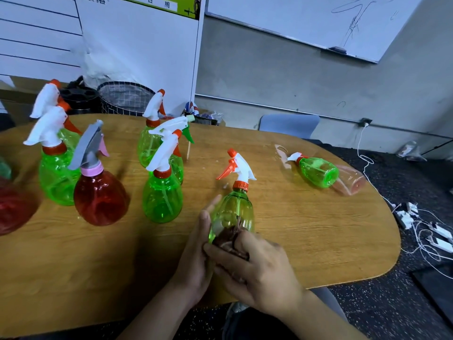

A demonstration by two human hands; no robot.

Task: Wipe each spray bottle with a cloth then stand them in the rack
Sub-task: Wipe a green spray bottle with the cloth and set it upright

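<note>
Both hands meet near the table's near edge: the right hand presses a dark cloth to a green spray bottle, whose base the left hand cups. Wiping looks midway. Beyond, one green bottle lies far right; upright bottles cluster left. No rack is identifiable.

Left hand holds a green spray bottle; right hand presses a dark cloth against it.

Green bottle, orange trigger, brown cloth.
</note>
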